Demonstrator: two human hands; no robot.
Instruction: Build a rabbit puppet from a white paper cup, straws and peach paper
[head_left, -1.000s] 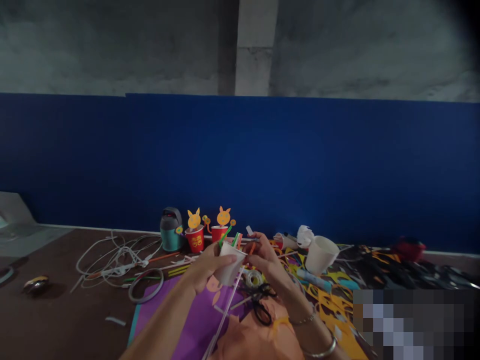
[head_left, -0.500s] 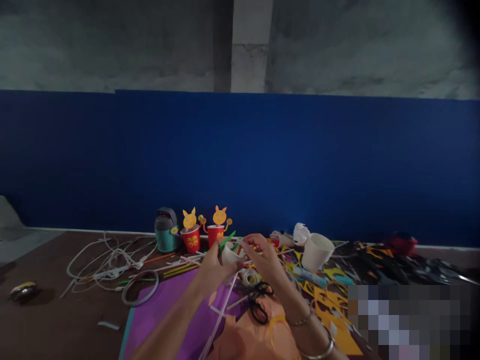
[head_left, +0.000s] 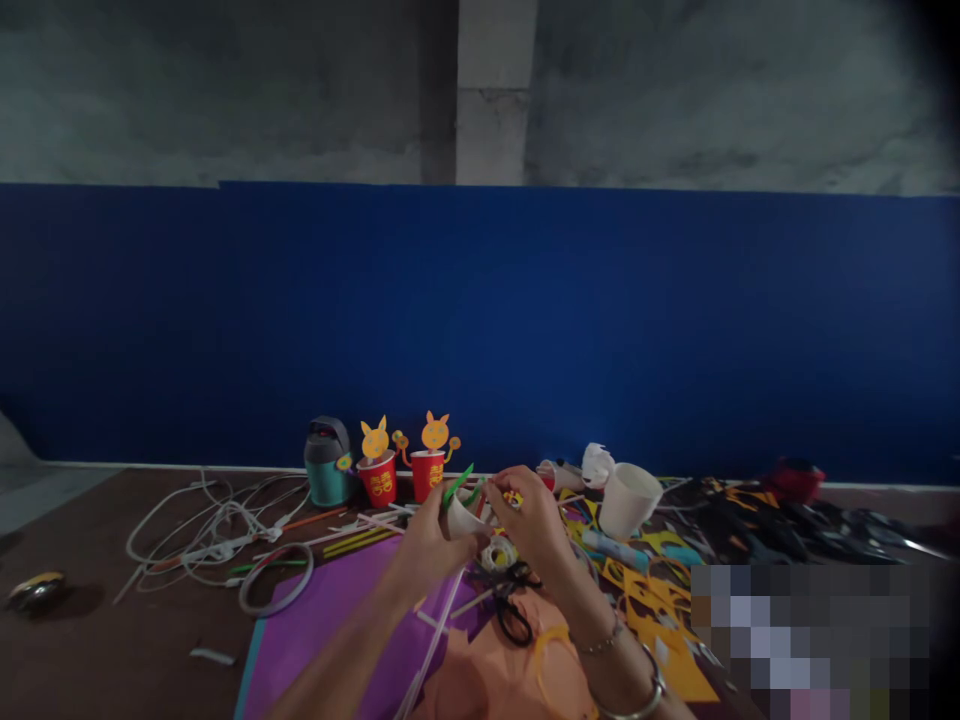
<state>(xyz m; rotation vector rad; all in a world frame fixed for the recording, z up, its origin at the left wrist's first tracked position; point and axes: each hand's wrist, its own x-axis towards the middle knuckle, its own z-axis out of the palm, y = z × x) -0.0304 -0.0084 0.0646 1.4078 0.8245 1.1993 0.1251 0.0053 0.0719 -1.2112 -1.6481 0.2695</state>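
My left hand [head_left: 431, 545] is wrapped round a small paper cup [head_left: 465, 518], tilted so that its white inside faces up toward me. A bright green strip [head_left: 459, 484] sticks up past the rim on the left. A second green piece [head_left: 475, 494] runs inside the cup toward the right rim. There my right hand [head_left: 525, 510] is closed, thumb and finger pinching the end of that piece; the fingertips partly cover it. Below the hands are a roll of clear tape [head_left: 498, 555] and black-handled scissors [head_left: 514, 620].
Two red cups [head_left: 377, 481] with orange animal faces stand behind, beside a teal bottle [head_left: 328, 480]. White cables [head_left: 202, 530] lie left, purple paper [head_left: 322, 620] and peach paper [head_left: 487, 670] in front. At right are a white cup [head_left: 630, 502], a glue stick [head_left: 615, 550] and yellow paper scraps [head_left: 675, 660].
Both hands stay at the cup. My right fingers have shifted slightly at the rim, and the cup is turned a little. The whole view has drifted slightly.
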